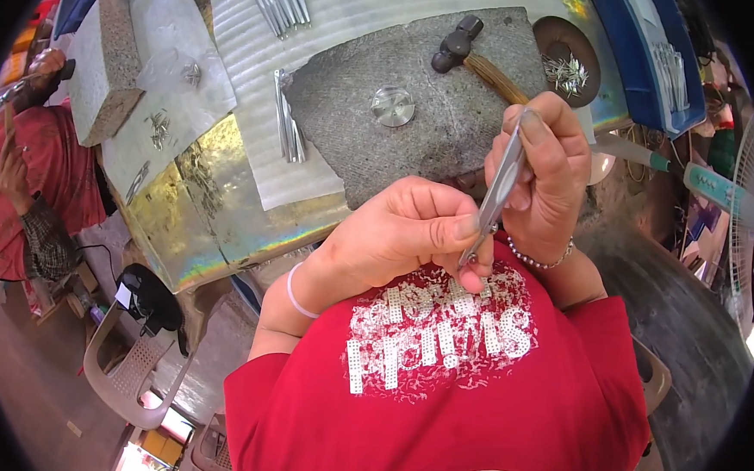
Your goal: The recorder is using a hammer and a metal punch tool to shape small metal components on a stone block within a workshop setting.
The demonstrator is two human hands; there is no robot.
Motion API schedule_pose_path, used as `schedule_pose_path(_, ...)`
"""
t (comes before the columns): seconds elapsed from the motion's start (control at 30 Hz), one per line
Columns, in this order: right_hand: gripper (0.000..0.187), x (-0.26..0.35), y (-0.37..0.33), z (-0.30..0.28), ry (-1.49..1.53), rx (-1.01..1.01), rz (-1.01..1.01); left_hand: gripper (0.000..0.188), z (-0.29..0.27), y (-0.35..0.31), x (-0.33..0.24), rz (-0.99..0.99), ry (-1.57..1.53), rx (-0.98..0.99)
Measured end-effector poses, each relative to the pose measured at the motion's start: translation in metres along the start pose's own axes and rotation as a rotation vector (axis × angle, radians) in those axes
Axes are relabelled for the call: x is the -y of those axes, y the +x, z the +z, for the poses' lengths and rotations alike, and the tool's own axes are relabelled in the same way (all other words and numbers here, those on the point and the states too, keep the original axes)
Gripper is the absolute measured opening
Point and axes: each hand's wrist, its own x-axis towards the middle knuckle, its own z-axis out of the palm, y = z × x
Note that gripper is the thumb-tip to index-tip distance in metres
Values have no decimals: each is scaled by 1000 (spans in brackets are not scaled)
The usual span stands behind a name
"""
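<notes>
A slim silver metal tool (503,179), long and tapered, slants between my two hands above the near edge of the stone slab. My left hand (399,235) pinches its lower end between thumb and fingers, near a small pivot-like detail. At the upper end, my right hand (550,181) is closed around it with the thumb along its side. Its exact kind cannot be made out. On the grey stone slab (350,104) lie a round shiny metal disc (393,106) and a hammer (483,56) with a dark head and wooden handle.
A brown bowl (592,41) of small metal pins stands right of the slab. Slim silver pieces (281,3) lie on white foam, with more (287,118) beside the slab. A blue bin (673,115) is at right. Across the left side, another person in red works near a stone block (107,64).
</notes>
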Motion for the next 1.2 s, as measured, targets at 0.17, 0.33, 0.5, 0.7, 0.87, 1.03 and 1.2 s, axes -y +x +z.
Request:
schedule_pose_path(0.17, 11, -1, 0, -4, -12, -9, -10, 27, -7, 4, -2, -47, -67, 67)
schedule_pose_path(0.33, 12, -3, -1, -8, -49, -98, -27, 24, -18, 13, 0, -100, -175, 128)
schedule_pose_path(0.5, 11, -1, -11, -11, -76, -132, -114, 24, -21, 20, -1, -137, -124, 230)
schedule_pose_path(0.7, 11, 0, -12, -9, -101, -194, -139, 24, -28, 25, -1, -168, -137, 295)
schedule_pose_path(0.87, 12, -3, -9, -5, -120, -225, -95, 24, -34, 25, 2, -154, -176, 312)
schedule_pose_path(1.03, 11, -5, -10, -2, -118, -228, -84, 24, -37, 23, 2, -144, -193, 335)
schedule_pose_path(1.2, 12, -8, -7, -2, -123, -210, -70, 24, -39, 21, 4, -135, -224, 323)
